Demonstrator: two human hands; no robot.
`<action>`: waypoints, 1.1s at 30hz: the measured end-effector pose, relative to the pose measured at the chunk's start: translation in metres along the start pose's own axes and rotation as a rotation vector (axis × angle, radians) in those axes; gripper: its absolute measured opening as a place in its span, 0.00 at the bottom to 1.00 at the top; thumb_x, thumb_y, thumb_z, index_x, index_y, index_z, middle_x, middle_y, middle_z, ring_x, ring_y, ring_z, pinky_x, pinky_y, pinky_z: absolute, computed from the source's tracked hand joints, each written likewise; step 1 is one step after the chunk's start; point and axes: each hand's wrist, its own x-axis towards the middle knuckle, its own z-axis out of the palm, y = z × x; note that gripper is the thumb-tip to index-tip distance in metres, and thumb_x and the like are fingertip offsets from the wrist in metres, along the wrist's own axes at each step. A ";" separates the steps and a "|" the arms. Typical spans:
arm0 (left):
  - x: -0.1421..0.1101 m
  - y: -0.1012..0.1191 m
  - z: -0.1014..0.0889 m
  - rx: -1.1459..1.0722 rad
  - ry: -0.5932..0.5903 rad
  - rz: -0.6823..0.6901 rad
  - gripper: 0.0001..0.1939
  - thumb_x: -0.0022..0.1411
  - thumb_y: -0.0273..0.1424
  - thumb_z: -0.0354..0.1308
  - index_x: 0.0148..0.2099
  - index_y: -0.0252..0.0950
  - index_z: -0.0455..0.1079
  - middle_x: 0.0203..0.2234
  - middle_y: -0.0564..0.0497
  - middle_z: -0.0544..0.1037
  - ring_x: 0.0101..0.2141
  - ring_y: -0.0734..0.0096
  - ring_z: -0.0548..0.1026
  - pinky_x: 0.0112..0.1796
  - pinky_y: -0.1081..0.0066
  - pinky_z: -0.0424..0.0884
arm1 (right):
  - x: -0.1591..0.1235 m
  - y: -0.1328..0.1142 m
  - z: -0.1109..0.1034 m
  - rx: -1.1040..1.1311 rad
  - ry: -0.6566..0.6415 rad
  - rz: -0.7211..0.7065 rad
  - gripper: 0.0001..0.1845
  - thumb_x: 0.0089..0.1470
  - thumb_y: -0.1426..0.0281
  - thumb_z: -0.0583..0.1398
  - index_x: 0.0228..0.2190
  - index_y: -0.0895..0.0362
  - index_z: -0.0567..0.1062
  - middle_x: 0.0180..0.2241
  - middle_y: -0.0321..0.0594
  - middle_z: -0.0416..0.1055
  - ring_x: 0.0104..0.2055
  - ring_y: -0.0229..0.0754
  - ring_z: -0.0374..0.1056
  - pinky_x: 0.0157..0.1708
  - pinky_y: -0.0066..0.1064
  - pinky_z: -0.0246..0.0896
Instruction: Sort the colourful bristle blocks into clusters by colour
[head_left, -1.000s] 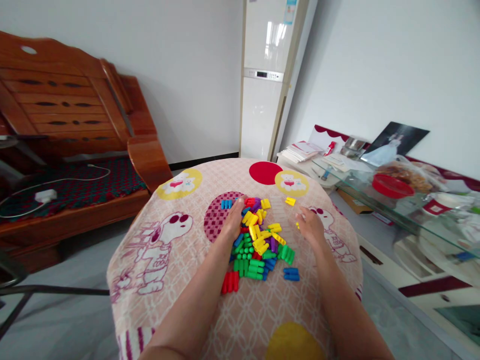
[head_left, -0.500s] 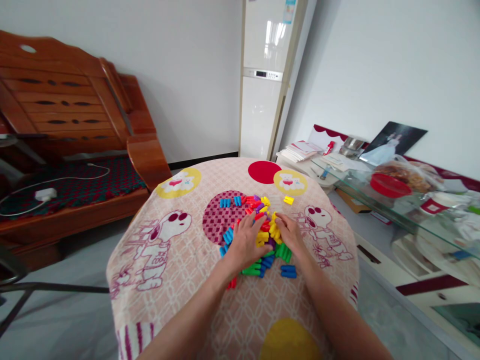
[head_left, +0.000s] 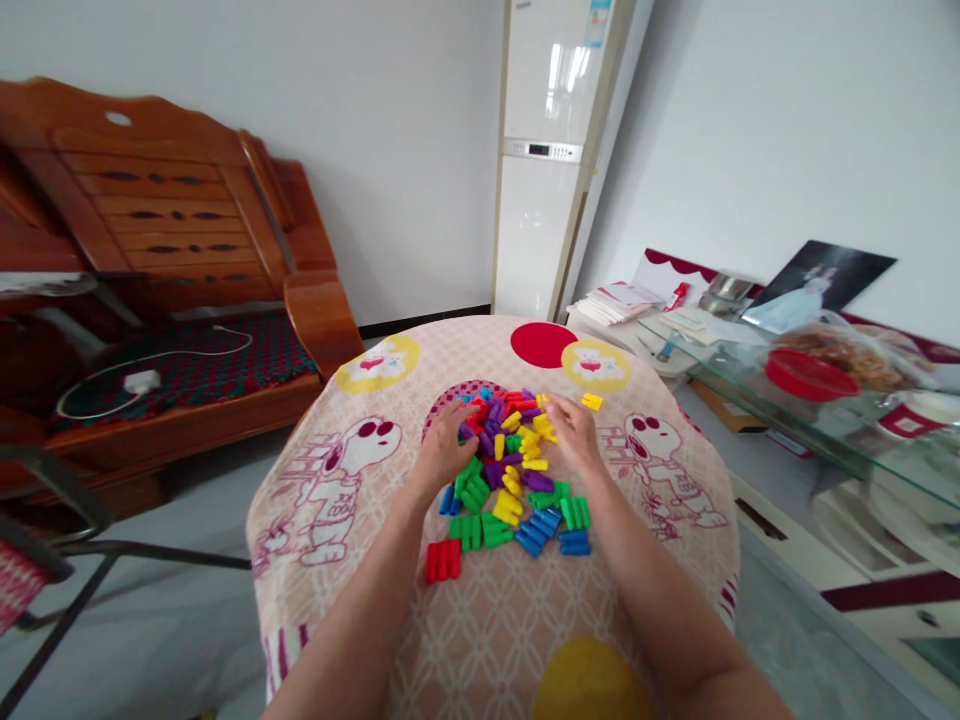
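Note:
A loose heap of small ribbed plastic blocks in red, purple, yellow, green and blue lies between my hands on the cloth. My left hand (head_left: 444, 448) rests against the heap's left side, thumb apart from the fingers, beside red and purple blocks (head_left: 486, 415). On the opposite side my right hand (head_left: 574, 432) is cupped with loosely bent fingers next to the yellow blocks (head_left: 534, 440); neither hand visibly grips a block. Closer to me are a red block (head_left: 443, 560), green blocks (head_left: 469, 532) and blue blocks (head_left: 537, 532). One yellow block (head_left: 592, 402) lies apart, beyond my right hand.
A patterned cloth (head_left: 315, 600) covers the round table. To the left stands a wooden bench (head_left: 322, 310) with a white charger (head_left: 142, 382). At right, a glass-topped cabinet (head_left: 720, 380) carries papers, a red bowl (head_left: 810, 374) and a bag. A tall white appliance (head_left: 536, 230) stands behind.
My left hand has drawn back leftward off the middle of the heap, uncovering more blocks. The red block near me now shows fully. The right hand has shifted slightly away from me.

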 end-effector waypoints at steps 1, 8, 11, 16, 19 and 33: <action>0.005 -0.005 -0.004 -0.006 0.026 -0.027 0.27 0.54 0.27 0.55 0.58 0.36 0.69 0.57 0.44 0.71 0.60 0.56 0.65 0.61 0.57 0.61 | 0.007 0.008 -0.011 -0.049 0.074 0.004 0.25 0.56 0.54 0.55 0.47 0.57 0.77 0.48 0.48 0.76 0.51 0.51 0.71 0.53 0.43 0.64; 0.030 -0.034 0.002 -0.070 0.081 -0.303 0.26 0.61 0.36 0.55 0.60 0.33 0.67 0.55 0.41 0.74 0.54 0.57 0.72 0.55 0.61 0.67 | 0.047 0.071 -0.064 -0.441 0.307 0.240 0.25 0.52 0.63 0.55 0.48 0.61 0.75 0.51 0.52 0.73 0.54 0.51 0.67 0.57 0.46 0.57; 0.040 -0.035 0.015 -0.099 0.059 -0.341 0.24 0.63 0.33 0.52 0.60 0.32 0.67 0.55 0.41 0.73 0.55 0.59 0.72 0.56 0.62 0.66 | 0.048 0.075 -0.049 -0.426 0.178 0.231 0.22 0.53 0.63 0.54 0.44 0.60 0.77 0.47 0.51 0.75 0.50 0.49 0.69 0.54 0.42 0.60; 0.058 -0.030 0.033 -0.114 0.017 -0.276 0.22 0.65 0.33 0.49 0.58 0.31 0.70 0.55 0.42 0.74 0.56 0.59 0.71 0.58 0.62 0.63 | 0.040 0.056 0.009 -0.160 0.052 0.125 0.19 0.54 0.60 0.54 0.39 0.56 0.79 0.44 0.43 0.77 0.48 0.46 0.71 0.52 0.38 0.62; 0.069 -0.032 0.039 -0.129 -0.026 -0.227 0.21 0.65 0.33 0.49 0.57 0.32 0.72 0.53 0.43 0.75 0.54 0.59 0.72 0.57 0.63 0.64 | 0.035 0.041 0.045 0.034 0.062 0.135 0.21 0.55 0.57 0.53 0.38 0.56 0.79 0.43 0.41 0.78 0.48 0.46 0.71 0.52 0.37 0.63; 0.073 -0.057 0.009 -0.286 0.073 -0.306 0.21 0.62 0.32 0.52 0.55 0.33 0.72 0.50 0.45 0.78 0.48 0.64 0.76 0.51 0.67 0.70 | 0.027 0.032 0.003 0.181 0.011 0.155 0.27 0.53 0.52 0.57 0.44 0.59 0.77 0.43 0.47 0.78 0.45 0.50 0.74 0.47 0.42 0.68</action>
